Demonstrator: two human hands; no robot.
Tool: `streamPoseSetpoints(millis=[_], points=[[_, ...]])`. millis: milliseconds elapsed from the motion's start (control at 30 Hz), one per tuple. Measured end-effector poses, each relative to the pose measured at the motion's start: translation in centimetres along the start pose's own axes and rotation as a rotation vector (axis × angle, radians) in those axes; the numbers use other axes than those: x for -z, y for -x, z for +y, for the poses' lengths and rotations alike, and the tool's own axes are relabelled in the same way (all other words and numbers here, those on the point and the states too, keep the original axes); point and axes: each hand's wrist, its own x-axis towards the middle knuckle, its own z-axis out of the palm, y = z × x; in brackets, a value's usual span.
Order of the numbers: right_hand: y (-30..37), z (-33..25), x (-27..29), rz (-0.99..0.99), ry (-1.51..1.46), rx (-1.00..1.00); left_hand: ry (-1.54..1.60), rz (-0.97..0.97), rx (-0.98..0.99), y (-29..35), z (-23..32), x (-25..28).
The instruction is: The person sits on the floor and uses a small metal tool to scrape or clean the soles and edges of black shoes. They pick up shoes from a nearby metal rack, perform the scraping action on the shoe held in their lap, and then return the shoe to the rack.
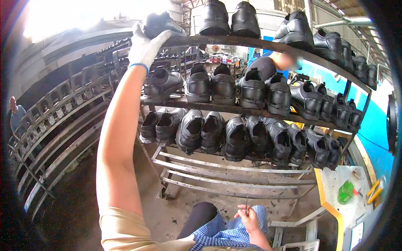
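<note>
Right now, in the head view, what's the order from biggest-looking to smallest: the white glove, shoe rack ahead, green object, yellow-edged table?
1. Shoe rack ahead
2. Yellow-edged table
3. White glove
4. Green object

A shoe rack (217, 40) fills the middle and upper right of the frame, with shoes in rows on three levels: a top row (245, 20), a middle row (223, 84) and a bottom row (236, 140), with bars (238, 183) below. The left hand (146, 49) is at the top level's left end, beside a shoe (162, 24) there. The right hand (247, 217), lower centre, is before the apron (211, 228) with a slim tool (246, 201) in it. A second rack (63, 111) stands left, a person (16, 113) at its far edge; another person (263, 67) is behind the shoe rack. Lower right, a bench (333, 180) bears a container (346, 192) left of a tool (375, 190).
</note>
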Motion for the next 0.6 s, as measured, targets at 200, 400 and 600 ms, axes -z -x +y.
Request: streamPoseSetpoints(millis=[200,400,600], points=[[1.0,0.1,-0.2,-0.017,0.057,-0.072,-0.076,-0.037,0.090,-0.3,2.0,0.4],[1.1,1.2,0.9,0.022,0.038,-0.029,0.395,0.173,0.176,6.1,4.9,4.6],[0.3,-1.9,0.9,-0.050,-0.074,-0.132,-0.032,0.260,-0.066,18.8,-0.3,10.2]])
